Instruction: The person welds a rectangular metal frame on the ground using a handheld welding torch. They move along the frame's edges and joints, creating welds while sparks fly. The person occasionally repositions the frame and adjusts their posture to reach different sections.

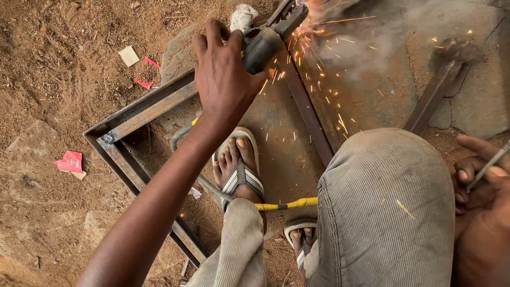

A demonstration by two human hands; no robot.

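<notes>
Where sparks spray orange at the top, a dark, rounded grinder (pixel 264 45) meets a rusty angle-iron frame (pixel 139 114) lying on bare earth. Left hand (pixel 226 74): wrapped tight round the grinder body, directly over it. Right hand (pixel 481 180): at the right edge, fingers pinched on a thin metal rod (pixel 489 166). Yellow cable (pixel 289 204) by sandalled feet. Ground: reddish dirt, flat stone slabs (pixel 473 101).

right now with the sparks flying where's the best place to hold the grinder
Probably on the dark rounded body, behind the head, where the left hand already wraps it from above. The body is thick and barrel-shaped, easy to close fingers around, and it lies back from the sparks that spray forward and right over the metal frame. Come from the rear left side.
</notes>
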